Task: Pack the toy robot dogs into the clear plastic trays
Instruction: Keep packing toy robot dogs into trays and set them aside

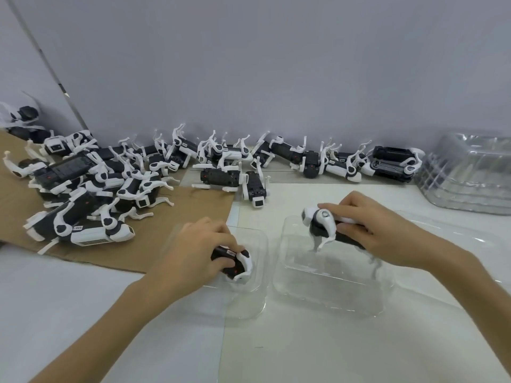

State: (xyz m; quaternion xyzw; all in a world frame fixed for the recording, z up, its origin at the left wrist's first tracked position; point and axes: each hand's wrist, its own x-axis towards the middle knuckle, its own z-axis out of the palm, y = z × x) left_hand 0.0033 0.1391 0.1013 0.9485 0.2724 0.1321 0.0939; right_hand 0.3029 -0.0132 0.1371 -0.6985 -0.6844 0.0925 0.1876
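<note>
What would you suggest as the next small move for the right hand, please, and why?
Probably lower it straight down. The right hand grips a toy dog whose legs hang over the right clear tray, apparently not yet seated in it. The left hand holds a second dog low in the left clear tray, so that side looks closer to done.
</note>
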